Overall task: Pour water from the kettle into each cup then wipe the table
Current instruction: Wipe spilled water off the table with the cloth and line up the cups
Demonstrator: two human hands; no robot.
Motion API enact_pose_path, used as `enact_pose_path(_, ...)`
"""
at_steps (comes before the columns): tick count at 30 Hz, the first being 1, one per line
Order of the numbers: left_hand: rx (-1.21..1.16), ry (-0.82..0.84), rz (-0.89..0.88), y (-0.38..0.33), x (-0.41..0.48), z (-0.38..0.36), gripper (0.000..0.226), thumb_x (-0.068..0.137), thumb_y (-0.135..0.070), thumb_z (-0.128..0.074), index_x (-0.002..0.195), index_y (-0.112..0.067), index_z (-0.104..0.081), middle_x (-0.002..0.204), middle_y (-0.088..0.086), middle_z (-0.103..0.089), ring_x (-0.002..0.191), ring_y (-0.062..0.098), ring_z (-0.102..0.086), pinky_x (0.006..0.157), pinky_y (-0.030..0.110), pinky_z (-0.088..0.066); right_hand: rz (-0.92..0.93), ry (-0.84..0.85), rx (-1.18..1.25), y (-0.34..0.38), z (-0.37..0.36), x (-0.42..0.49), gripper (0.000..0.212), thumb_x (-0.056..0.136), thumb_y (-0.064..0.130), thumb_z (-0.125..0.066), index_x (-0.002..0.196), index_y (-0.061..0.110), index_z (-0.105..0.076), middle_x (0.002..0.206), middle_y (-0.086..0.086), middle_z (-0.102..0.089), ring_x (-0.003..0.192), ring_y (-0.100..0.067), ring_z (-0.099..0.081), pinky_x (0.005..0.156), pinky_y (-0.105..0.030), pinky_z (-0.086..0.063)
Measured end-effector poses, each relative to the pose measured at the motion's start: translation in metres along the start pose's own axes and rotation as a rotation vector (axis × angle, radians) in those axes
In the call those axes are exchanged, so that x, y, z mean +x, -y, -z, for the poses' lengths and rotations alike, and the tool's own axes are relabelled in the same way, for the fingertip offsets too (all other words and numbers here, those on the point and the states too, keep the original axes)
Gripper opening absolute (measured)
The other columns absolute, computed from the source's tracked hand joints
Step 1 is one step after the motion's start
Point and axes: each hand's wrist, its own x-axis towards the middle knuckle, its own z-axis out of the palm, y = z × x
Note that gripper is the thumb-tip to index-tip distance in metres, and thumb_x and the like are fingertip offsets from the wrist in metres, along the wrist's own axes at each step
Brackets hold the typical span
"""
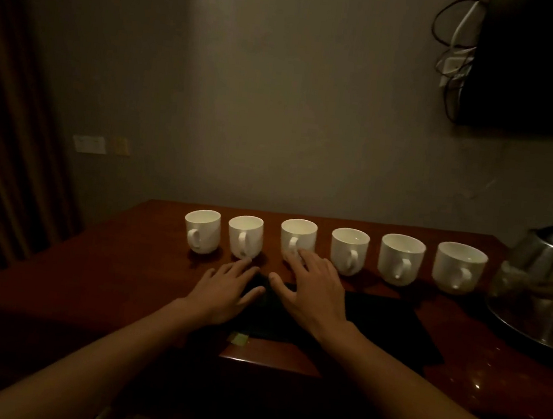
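Left hand [224, 293] and right hand [310, 296] rest flat on the dark cloth [392, 329], each grip open with fingers spread. Six cups [400, 258] stand just beyond on the worktop [105, 276], with the kettle [549, 285] far right. If wiping comes now, press evenly and stop short of the cups.

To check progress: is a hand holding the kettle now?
No, the kettle stands untouched at the right, while the left hand and right hand lie flat before the cups.
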Motion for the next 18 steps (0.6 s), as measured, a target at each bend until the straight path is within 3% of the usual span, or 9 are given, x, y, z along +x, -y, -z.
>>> enact_pose_path(8, -0.039, -0.027, -0.111, -0.06, 0.012, -0.009, 0.065, 0.099, -0.066, -0.02, 0.156, -0.044, 0.0, 0.167, -0.01, 0.007, 0.154, 0.023, 0.005, 0.121, 0.06, 0.001, -0.164, 0.041, -0.12, -0.057, 0.032, -0.037, 0.068, 0.096, 0.07, -0.035, 0.15, 0.031, -0.042, 0.156, -0.002, -0.04, 0.147, -0.02, -0.031, 0.123, -0.044, -0.019)
enact_pose_path(18, -0.105, 0.12, -0.081, -0.098, 0.025, -0.035, 0.061, 0.096, -0.072, -0.013, 0.151, -0.056, 0.008, 0.165, -0.013, 0.018, 0.152, 0.023, 0.015, 0.117, 0.061, 0.013, -0.275, 0.259, -0.137, -0.09, 0.046, -0.068, 0.075, 0.096, 0.073, -0.025, 0.158, 0.029, -0.027, 0.167, -0.006, -0.018, 0.155, -0.023, -0.009, 0.126, -0.046, -0.006)
